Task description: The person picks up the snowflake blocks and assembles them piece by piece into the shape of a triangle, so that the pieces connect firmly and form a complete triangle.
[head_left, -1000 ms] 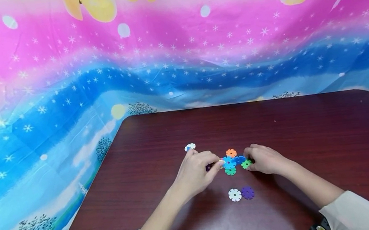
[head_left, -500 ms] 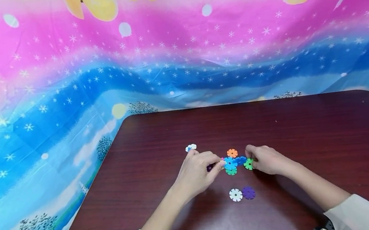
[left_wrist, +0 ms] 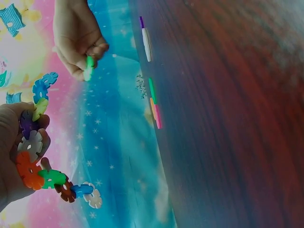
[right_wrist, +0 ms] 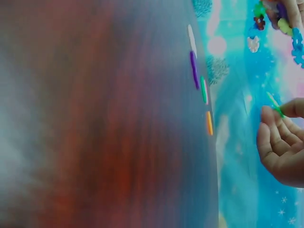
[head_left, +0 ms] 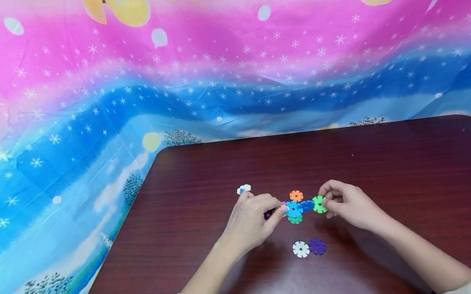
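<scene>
My left hand [head_left: 251, 219] grips a chain of slotted plastic discs fitted into one another, held above the table. In the left wrist view the chain runs from blue discs [left_wrist: 42, 89] through a yellow disc [left_wrist: 40, 109], a purple, a white, an orange disc [left_wrist: 29, 171], a green and a brown one to a white disc [left_wrist: 95, 197] at the far end. Fingers cover part of it. Between thumb and fingertips, my right hand [head_left: 352, 203] pinches a loose bright green disc [head_left: 319, 204]. Both wrist views show it apart from the chain's blue end.
On the dark wooden table [head_left: 203, 171] lie an orange disc [head_left: 296, 195] and a darker green disc [head_left: 296, 220], plus a pink one mostly hidden in the head view. A white disc [head_left: 301, 249] and a purple disc [head_left: 317, 246] lie closer to me. A patterned cloth [head_left: 226, 78] hangs behind.
My right hand has shifted slightly right and turned, and more of the bright green disc shows between its fingertips. My left hand with the chain has stayed nearly still.
</scene>
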A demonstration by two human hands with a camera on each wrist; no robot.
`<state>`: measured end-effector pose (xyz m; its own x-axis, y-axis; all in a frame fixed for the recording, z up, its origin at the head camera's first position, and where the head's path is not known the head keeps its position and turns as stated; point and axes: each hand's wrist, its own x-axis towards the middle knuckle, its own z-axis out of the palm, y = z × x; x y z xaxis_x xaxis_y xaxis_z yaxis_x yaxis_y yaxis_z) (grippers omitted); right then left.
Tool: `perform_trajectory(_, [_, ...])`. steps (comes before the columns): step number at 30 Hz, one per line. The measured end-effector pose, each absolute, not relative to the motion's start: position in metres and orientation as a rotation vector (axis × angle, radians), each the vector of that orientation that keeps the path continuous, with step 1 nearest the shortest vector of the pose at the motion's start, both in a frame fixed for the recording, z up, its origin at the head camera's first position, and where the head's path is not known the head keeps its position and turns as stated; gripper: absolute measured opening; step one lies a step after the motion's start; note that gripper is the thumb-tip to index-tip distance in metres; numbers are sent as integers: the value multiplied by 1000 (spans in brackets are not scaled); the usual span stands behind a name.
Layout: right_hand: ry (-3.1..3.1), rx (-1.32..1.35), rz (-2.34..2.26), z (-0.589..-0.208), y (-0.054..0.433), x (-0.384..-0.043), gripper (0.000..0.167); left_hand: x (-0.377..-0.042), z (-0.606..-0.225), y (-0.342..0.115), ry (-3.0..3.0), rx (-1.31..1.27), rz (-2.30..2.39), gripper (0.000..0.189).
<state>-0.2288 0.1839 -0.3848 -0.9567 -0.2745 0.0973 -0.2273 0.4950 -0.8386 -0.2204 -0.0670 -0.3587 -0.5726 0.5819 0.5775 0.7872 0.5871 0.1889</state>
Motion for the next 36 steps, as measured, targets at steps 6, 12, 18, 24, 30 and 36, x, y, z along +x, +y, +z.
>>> perform_trajectory(6, [2479, -283, -1800, -379, 183, -215, 19, -220, -358, -67, -2363, -1090, -594, 13])
perform_trajectory(12, [2290, -193, -1982, -375, 181, -208, 20, -220, -359, -66, -2366, -1093, -580, 13])
perform_trajectory(18, [2233, -201, -2008, -371, 179, -204, 19, -220, -359, -65, -2370, -1094, -571, 13])
perform_trajectory(24, [2209, -199, -2019, -368, 177, -202, 18, -221, -360, -65, -2350, -1100, -552, 13])
perform_trajectory(30, [2194, -210, -2014, -366, 177, -201, 19, -220, -359, -65, -2346, -1102, -561, 13])
perform_trajectory(36, [2227, -228, -1993, -367, 175, -198, 23, -220, -359, -64, -2346, -1097, -561, 12])
